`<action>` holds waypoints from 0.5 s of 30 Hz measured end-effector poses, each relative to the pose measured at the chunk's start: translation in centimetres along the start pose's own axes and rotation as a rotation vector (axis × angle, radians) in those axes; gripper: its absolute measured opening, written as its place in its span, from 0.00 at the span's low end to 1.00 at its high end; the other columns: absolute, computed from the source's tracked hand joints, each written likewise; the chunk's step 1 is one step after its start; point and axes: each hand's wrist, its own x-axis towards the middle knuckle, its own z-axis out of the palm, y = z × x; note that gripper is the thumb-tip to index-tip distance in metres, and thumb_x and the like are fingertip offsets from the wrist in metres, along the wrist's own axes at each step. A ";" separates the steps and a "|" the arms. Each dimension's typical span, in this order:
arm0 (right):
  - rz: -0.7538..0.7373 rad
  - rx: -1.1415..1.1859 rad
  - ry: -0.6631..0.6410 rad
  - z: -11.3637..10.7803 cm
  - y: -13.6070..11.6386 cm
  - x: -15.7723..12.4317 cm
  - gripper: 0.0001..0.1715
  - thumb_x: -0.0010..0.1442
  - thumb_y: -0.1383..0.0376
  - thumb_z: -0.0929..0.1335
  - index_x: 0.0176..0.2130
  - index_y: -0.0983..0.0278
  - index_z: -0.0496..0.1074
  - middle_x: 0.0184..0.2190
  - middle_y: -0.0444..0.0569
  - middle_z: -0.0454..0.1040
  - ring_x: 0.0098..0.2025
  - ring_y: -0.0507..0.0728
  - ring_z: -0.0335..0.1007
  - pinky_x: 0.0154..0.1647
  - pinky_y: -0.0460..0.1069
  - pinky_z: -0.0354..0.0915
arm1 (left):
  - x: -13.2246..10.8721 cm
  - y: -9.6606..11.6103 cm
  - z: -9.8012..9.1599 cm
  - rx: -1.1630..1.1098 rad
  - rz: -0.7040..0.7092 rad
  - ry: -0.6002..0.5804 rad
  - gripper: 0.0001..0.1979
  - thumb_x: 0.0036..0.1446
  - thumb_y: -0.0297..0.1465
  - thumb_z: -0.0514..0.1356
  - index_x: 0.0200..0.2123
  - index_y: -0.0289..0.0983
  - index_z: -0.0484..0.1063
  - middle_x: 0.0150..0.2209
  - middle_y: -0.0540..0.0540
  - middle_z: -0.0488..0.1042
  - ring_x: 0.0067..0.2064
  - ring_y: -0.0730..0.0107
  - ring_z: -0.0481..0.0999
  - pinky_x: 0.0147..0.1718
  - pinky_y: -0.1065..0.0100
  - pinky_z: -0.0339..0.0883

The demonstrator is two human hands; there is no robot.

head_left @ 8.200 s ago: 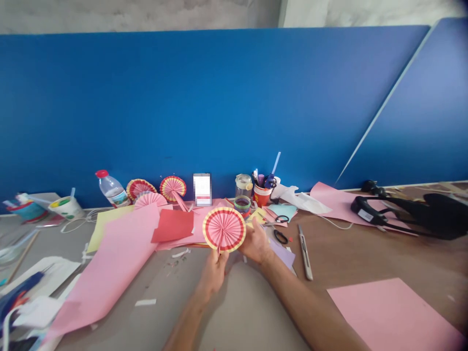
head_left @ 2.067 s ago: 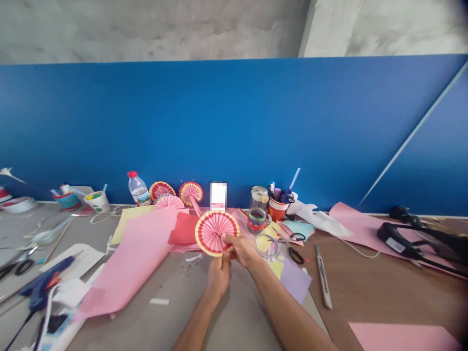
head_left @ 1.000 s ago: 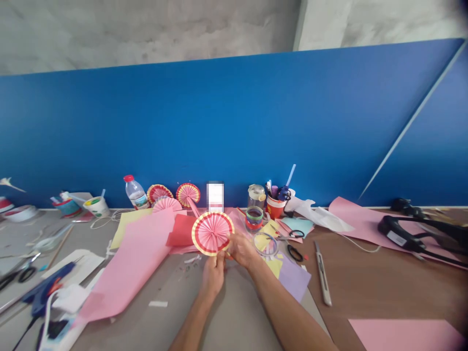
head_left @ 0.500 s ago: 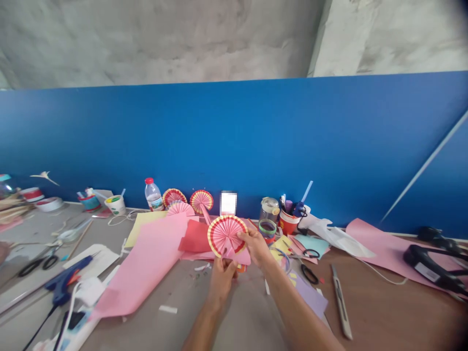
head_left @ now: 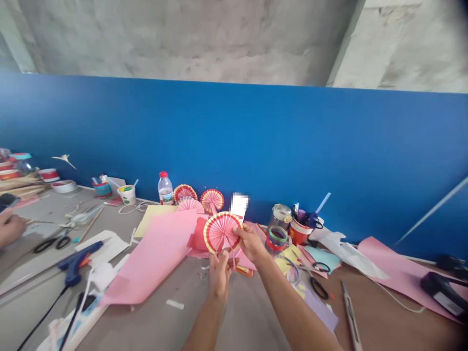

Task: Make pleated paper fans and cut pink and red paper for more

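A round pleated paper fan (head_left: 222, 233), pink with a red and yellow rim, is held up over the table between both hands. My left hand (head_left: 220, 273) pinches its lower end, where pink strips hang down. At the fan's right edge, my right hand (head_left: 251, 242) grips the rim between thumb and fingers. Behind it, two similar fans (head_left: 212, 200) (head_left: 185, 193) lean against the blue partition, with a paler pink fan (head_left: 190, 204) in front of them. Red paper (head_left: 198, 233) lies just behind the held fan.
A large pink sheet (head_left: 153, 258) spreads to the left, beside a blue glue gun (head_left: 75, 265) and scissors (head_left: 53, 242). A bottle (head_left: 165, 189), a jar (head_left: 281, 215) and a red cup (head_left: 300, 231) line the partition. Rightward lies a craft knife (head_left: 351, 317). Another person's hand (head_left: 10, 227) shows far left.
The view has swung slightly left, so the table things sit further right. Both hands still hold the fan, which has turned slightly. Another person's hand has come further into view at left.
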 end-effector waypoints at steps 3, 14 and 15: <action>0.000 0.018 0.026 -0.1 0.0 0.0 0.08 0.44 0.64 0.74 0.27 0.61 0.74 0.23 0.44 0.75 0.31 0.58 0.71 0.33 0.52 0.64 | 0.0 0.2 0.0 -0.077 -0.039 -0.025 0.27 0.46 0.42 0.66 0.48 0.41 0.64 0.45 0.43 0.75 0.38 0.64 0.79 0.41 0.61 0.69; -0.087 0.045 0.117 -0.3 -0.7 0.9 0.14 0.42 0.61 0.73 0.31 0.62 0.71 0.26 0.43 0.76 0.29 0.54 0.71 0.37 0.49 0.66 | 0.4 0.6 -0.4 -0.017 -0.141 0.079 0.23 0.53 0.49 0.55 0.46 0.41 0.65 0.40 0.41 0.76 0.41 0.62 0.78 0.43 0.59 0.68; -0.094 0.036 0.124 -0.3 -0.8 1.2 0.15 0.42 0.61 0.73 0.31 0.62 0.70 0.26 0.44 0.76 0.29 0.54 0.71 0.36 0.49 0.66 | 0.6 0.2 -0.6 0.100 -0.123 0.115 0.21 0.54 0.49 0.53 0.42 0.39 0.66 0.37 0.42 0.77 0.39 0.62 0.78 0.43 0.60 0.69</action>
